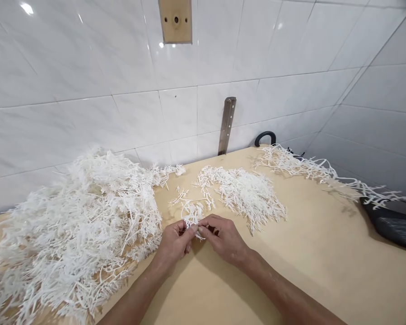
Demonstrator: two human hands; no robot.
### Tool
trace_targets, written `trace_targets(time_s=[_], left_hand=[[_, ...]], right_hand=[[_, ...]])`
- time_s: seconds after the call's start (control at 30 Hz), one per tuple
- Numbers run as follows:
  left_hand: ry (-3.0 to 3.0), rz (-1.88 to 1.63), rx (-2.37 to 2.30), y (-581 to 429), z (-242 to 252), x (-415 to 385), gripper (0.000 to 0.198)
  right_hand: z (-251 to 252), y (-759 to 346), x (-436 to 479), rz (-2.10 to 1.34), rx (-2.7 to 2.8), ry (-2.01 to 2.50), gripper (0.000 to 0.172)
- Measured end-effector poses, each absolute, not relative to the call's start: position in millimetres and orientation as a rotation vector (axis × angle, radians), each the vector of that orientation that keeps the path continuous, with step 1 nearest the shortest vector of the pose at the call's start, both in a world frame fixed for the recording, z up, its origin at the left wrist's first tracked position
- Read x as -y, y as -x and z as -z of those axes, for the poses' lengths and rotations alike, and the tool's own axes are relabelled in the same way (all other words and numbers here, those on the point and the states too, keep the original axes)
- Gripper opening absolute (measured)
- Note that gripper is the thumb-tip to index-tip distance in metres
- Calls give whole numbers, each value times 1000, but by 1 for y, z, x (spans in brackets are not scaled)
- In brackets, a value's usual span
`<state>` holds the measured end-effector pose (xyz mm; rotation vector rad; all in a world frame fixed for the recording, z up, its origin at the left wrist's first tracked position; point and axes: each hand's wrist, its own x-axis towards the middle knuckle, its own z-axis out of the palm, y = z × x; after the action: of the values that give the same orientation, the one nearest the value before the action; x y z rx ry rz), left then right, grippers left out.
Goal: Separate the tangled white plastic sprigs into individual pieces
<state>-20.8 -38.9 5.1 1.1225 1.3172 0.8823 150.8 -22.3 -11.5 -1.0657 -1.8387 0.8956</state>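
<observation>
Between my two hands is a small white branching plastic sprig (193,211), its twigs spreading up and away from my fingers. My left hand (176,241) is closed on its near end, thumb and fingers pinching. From the other side my right hand (223,234) pinches at the same sprig with thumb and forefinger; the exact grip point is partly hidden. A few loose white twigs (182,197) lie on the table just beyond. Behind my right hand spreads a medium pile of white sprigs (248,194).
A large heap of white branching pieces (77,225) covers the left of the tan table (311,253). Thin white branches (304,167) lie at the back right, near a black curved handle (265,135) and a black object (392,223). A metal strip (227,126) leans against the tiled wall.
</observation>
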Motion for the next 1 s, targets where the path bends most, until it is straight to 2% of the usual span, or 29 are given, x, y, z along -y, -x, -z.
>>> trace_targets(time_s=[0.17, 0.4, 0.63, 1.0], left_hand=[[-1263, -896, -1371, 22, 5, 39, 46], [-1403, -836, -1326, 29, 6, 48, 40], [-1525, -751, -1491, 28, 3, 54, 26], [-1490, -731, -1466, 34, 7, 53, 26]], right_hand=[[7, -153, 24, -831, 1946, 1036, 13], [3, -148, 30, -956, 2021, 1129, 11], [-3, -150, 30, -740, 2302, 1115, 19], [18, -136, 38, -722, 2099, 1032, 14]])
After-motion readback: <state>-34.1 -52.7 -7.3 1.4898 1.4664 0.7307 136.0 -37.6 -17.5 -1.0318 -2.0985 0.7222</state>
